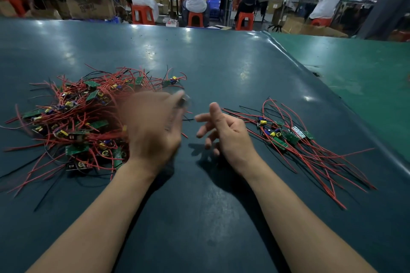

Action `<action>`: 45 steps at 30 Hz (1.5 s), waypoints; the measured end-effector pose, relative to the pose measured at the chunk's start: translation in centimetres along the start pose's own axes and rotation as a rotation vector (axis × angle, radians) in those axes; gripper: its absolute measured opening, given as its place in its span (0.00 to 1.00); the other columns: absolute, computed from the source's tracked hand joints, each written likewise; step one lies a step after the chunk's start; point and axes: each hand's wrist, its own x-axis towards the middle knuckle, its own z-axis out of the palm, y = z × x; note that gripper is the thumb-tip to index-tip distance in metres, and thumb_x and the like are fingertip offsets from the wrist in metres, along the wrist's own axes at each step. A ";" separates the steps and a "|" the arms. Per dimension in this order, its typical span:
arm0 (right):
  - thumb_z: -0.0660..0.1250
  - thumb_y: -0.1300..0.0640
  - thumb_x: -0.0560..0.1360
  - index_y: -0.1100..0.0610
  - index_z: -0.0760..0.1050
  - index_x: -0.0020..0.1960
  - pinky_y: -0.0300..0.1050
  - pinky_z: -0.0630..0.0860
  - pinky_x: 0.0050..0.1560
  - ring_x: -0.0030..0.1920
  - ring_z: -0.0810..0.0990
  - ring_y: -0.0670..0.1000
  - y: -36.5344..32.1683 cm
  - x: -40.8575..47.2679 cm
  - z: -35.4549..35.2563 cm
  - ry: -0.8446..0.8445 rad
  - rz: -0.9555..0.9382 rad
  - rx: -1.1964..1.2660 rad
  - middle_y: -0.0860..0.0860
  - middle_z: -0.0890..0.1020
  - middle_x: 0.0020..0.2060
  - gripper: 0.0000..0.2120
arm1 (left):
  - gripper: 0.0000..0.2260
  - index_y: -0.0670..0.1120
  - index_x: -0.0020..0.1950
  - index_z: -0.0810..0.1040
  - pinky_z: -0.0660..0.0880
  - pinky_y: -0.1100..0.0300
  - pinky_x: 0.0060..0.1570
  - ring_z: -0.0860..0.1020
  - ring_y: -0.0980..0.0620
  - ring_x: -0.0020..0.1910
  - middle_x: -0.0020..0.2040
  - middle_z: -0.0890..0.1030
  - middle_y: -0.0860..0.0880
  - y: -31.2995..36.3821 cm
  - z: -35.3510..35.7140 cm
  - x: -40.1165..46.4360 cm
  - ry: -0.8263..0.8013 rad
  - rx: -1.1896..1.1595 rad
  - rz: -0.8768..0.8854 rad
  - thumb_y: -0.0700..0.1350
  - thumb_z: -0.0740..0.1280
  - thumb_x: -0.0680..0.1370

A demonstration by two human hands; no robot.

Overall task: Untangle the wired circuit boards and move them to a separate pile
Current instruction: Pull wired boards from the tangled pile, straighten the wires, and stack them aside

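Head view, the only one we have. The tangled pile (73, 122) of green boards with red and black leads lies on our left of the dark table mat (221, 68). The sorted pile (295, 139) lies well apart on our right, its few boards bunched together and their wires fanned toward us.

Our left hand (150, 126) sits at the near right edge of the tangle, badly motion-blurred. Something dark shows at its fingertips, perhaps a board or a wire, but we cannot tell whether it grasps anything.

Our right hand (224, 131) hovers between the piles, fingers loosely spread, holding nothing; a thin black wire seems to run toward its index finger, contact unclear.

Our judgement: one board is being worked free. To do it well, we take the board itself rather than a lead, steady the heap with the free hand, and draw the wires out slowly along their length so neighbours do not drag across.
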 end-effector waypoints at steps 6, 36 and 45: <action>0.64 0.38 0.72 0.51 0.84 0.42 0.38 0.66 0.27 0.32 0.77 0.50 -0.2 -0.1 0.1 -0.144 0.082 0.218 0.53 0.82 0.41 0.18 | 0.09 0.39 0.54 0.82 0.73 0.44 0.50 0.79 0.42 0.48 0.51 0.82 0.45 1.8 0.0 -0.1 -0.180 -0.327 0.139 0.37 0.71 0.74; 0.68 0.62 0.77 0.58 0.83 0.47 0.38 0.78 0.30 0.36 0.85 0.52 -0.5 0.5 -0.5 0.127 0.052 0.351 0.52 0.86 0.40 0.05 | 0.05 0.43 0.47 0.82 0.80 0.62 0.43 0.83 0.54 0.41 0.42 0.84 0.49 1.5 0.8 -0.3 -0.260 -0.730 -0.665 0.41 0.67 0.79; 0.66 0.73 0.69 0.56 0.85 0.42 0.37 0.74 0.30 0.40 0.82 0.48 -0.2 0.6 -2.0 -0.043 -0.043 0.322 0.51 0.86 0.44 0.15 | 0.10 0.44 0.46 0.78 0.77 0.62 0.28 0.83 0.54 0.35 0.36 0.84 0.50 2.2 0.4 0.9 -0.167 -1.291 -1.251 0.45 0.60 0.82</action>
